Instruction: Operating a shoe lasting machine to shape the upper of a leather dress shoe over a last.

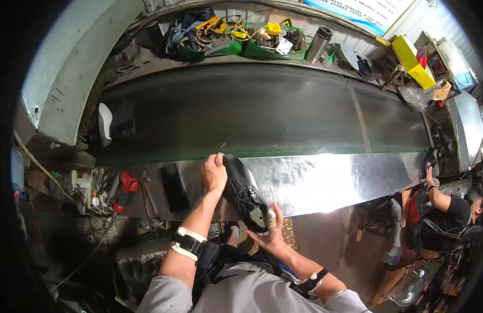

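Shoe held toe-outward between two hands at the ledge

Nearest the body, the right hand (pixel 270 236) is at the heel end of the black shoe (pixel 240 182), its fingers reaching beneath and its thumb side raised. Something pale sits on or in that hand; I cannot tell whether it is a wrap or a small object. Nor can I tell whether the hand is clamped on the heel or only steadying it.

The shoe slants across the near edge of the metal ledge (pixel 317 182), laces (pixel 246 195) upward and toe pointing away. The left hand (pixel 215 173) is closed on the toe end, fingers bent. To its left, a black slab (pixel 174 188), perhaps a phone, lies on the ledge.

The step in hand looks like positioning or working on the shoe by its two ends. As I judge it, the next move calls for a firm toe grip and a supported heel, since the heel end overhangs the ledge; turning it would need both hands to move together.

Beyond runs the dark belt (pixel 252 109), a white sole-shaped piece (pixel 104 122) at its left end. Farthest back stand cluttered green bins (pixel 233 49) and a flask (pixel 319 44).
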Tool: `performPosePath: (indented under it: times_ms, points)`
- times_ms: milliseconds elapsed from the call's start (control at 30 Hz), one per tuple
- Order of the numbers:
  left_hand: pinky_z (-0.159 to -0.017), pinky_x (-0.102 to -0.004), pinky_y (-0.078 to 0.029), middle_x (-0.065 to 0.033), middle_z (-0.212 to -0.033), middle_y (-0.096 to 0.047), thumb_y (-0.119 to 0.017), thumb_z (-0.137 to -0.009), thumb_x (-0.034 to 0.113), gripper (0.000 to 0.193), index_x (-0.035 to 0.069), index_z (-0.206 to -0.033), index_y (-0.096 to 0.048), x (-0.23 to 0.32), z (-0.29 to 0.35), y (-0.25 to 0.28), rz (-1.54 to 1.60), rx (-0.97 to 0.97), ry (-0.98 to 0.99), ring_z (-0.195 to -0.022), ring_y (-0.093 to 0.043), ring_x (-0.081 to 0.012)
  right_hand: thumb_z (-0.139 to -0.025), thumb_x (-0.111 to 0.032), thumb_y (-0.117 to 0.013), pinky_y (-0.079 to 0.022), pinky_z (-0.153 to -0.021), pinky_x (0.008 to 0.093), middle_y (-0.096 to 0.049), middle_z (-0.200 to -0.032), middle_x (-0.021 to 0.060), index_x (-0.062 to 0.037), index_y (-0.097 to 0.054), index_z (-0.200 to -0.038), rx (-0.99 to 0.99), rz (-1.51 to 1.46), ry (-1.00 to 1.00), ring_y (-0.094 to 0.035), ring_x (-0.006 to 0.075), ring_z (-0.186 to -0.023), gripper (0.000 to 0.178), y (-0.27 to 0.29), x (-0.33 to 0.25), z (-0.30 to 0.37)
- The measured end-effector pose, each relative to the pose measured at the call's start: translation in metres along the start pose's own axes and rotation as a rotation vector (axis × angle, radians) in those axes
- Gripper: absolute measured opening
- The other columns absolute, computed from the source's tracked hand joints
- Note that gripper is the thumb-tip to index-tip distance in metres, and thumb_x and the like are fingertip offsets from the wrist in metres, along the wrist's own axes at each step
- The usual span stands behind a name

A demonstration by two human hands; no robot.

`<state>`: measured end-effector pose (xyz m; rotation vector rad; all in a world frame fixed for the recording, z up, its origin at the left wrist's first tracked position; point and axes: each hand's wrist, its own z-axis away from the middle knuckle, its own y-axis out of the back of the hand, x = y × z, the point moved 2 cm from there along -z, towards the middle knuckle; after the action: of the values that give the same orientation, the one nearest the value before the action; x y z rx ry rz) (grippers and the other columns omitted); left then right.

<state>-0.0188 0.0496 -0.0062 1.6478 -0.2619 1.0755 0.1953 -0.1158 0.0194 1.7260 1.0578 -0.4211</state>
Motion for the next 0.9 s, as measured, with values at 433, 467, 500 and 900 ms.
performPosePath:
  times_ms: [433, 467, 500, 900]
  points:
    - [-0.096, -0.0475, -0.048, -0.0245, -0.119, -0.062, -0.076, -0.074, 0.048, 0.062, 0.005, -0.115, -0.059, 0.029, 0.05, -0.004, -0.248, -0.161, 0.231, -0.116, -0.058, -0.0382, -0.08, -0.01, -0.08, -0.033, -0.114, 0.0515, -0.046, -0.142, 0.0304, 0.004, -0.039, -0.144, -0.292, -0.133, -0.048, -0.044, 0.0452, -0.135, 0.077, 0.038, 0.026, 0.014]
    - [-0.095, -0.0477, -0.049, -0.0249, -0.117, -0.064, -0.076, -0.074, 0.048, 0.061, 0.005, -0.115, -0.06, 0.027, 0.044, -0.004, -0.196, -0.225, 0.266, -0.114, -0.059, -0.0394, -0.08, -0.01, -0.08, -0.033, -0.114, 0.0515, -0.046, -0.142, 0.0304, 0.004, -0.039, -0.144, -0.302, -0.136, -0.036, -0.044, 0.0452, -0.135, 0.077, 0.036, 0.035, 0.014]
    - [-0.094, -0.0478, -0.049, -0.0252, -0.114, -0.065, -0.075, -0.074, 0.047, 0.06, 0.005, -0.115, -0.061, 0.021, 0.042, -0.002, -0.148, -0.285, 0.308, -0.111, -0.061, -0.0407, -0.079, -0.011, -0.081, -0.031, -0.114, 0.0537, -0.046, -0.142, 0.0292, 0.0035, -0.039, -0.144, -0.29, -0.127, 0.028, -0.044, 0.0446, -0.135, 0.079, 0.034, 0.038, 0.012]
    - [-0.066, -0.0432, -0.051, -0.0213, -0.071, -0.067, -0.073, -0.068, 0.032, 0.034, 0.0, -0.077, -0.064, 0.003, 0.084, 0.12, 0.031, 0.06, 0.24, -0.072, -0.068, -0.0358, -0.096, -0.024, -0.068, -0.041, -0.108, 0.0361, -0.047, -0.148, 0.0188, 0.0024, -0.027, -0.152, -0.389, -0.857, -0.662, -0.047, 0.025, -0.134, 0.074, 0.032, -0.02, -0.051]
